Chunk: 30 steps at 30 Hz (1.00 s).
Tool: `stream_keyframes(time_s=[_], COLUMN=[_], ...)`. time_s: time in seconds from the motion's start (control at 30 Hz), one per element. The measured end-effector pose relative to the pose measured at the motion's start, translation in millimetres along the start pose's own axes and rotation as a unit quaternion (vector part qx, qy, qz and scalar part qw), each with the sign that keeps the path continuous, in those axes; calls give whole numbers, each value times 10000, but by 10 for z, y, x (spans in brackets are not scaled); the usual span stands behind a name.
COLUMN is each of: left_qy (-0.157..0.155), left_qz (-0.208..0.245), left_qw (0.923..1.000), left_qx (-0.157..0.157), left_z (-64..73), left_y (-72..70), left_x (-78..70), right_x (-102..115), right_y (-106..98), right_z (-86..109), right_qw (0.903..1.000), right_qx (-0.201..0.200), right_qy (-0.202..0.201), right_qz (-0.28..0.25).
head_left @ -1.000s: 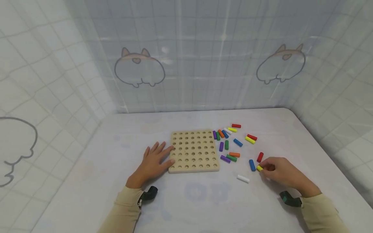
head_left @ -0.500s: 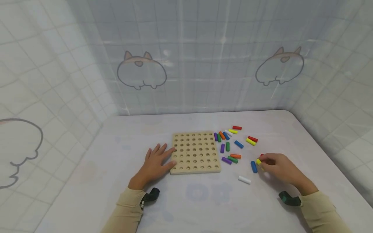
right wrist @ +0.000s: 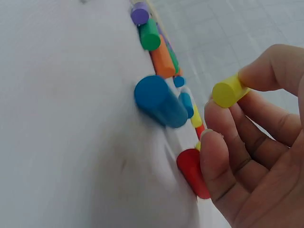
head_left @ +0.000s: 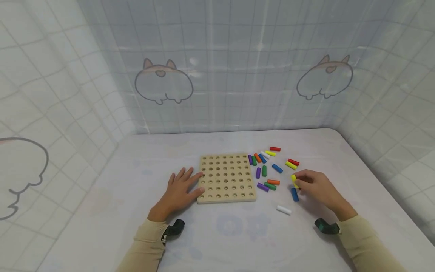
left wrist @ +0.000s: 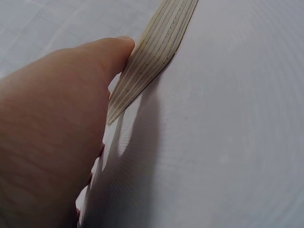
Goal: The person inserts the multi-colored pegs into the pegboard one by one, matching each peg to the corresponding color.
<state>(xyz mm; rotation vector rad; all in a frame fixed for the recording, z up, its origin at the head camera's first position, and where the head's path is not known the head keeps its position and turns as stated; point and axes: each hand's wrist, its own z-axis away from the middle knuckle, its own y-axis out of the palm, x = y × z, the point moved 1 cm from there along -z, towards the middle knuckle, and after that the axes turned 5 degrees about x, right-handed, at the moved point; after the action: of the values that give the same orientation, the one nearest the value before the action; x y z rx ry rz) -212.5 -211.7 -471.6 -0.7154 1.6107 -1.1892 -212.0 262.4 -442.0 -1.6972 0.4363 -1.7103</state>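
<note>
A square wooden board (head_left: 225, 177) with rows of round holes lies on the table. My left hand (head_left: 178, 190) rests at its left edge, fingers spread, with the thumb and a finger touching the board. In the left wrist view the thumb (left wrist: 118, 47) meets the board's layered side (left wrist: 152, 52). Right of the board, my right hand (head_left: 317, 189) pinches a yellow peg (right wrist: 229, 91) between thumb and fingers, raised off the table. Just below it lies a blue peg (head_left: 294, 194). A red peg (right wrist: 192, 172) lies near the fingers in the right wrist view.
Several coloured pegs are scattered right of the board, among them an orange peg (head_left: 273, 182), a purple peg (head_left: 263, 187) and a green peg (head_left: 264, 170). A white peg (head_left: 283, 210) lies nearer the front. A tile-patterned curtain (head_left: 217, 94) stands behind the table (head_left: 238, 241).
My right hand has lifted the yellow peg off the table and moved it up and to the left, above the blue peg. My left hand has stayed at the board's edge.
</note>
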Motion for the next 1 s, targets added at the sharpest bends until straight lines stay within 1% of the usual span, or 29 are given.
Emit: stream_keyframes(time_s=[0.2, 0.37, 0.53, 0.67, 0.87, 0.93, 1.0], left_qy=[-21, -14, -60, -74, -77, -84, -89], left_qz=[-1, 114, 149, 97, 52, 59, 64], left_qw=[10000, 9999, 9998, 9999, 9999, 9999, 9999], left_qx=[55, 67, 113, 121, 90, 86, 91], left_z=[-4, -1, 21, 39, 45, 46, 42], left_y=[-22, -37, -24, -18, -45, -51, -51], left_x=[-8, -41, -50, -36, -25, -25, -24], right_x=[101, 174, 231, 295, 372, 395, 411], right_y=[1, -1, 44, 117, 210, 219, 215], right_z=[-133, -206, -280, -392, -572, -624, -669], right_qw=[9995, 9984, 9973, 9960, 9908, 9901, 9912], right_qx=[-58, -49, -7, 2, 214, 290, 334], right_qy=[-59, -129, -21, 62, -72, -35, 48], right_qz=[-301, -544, -739, -887, -1335, -1374, -1281])
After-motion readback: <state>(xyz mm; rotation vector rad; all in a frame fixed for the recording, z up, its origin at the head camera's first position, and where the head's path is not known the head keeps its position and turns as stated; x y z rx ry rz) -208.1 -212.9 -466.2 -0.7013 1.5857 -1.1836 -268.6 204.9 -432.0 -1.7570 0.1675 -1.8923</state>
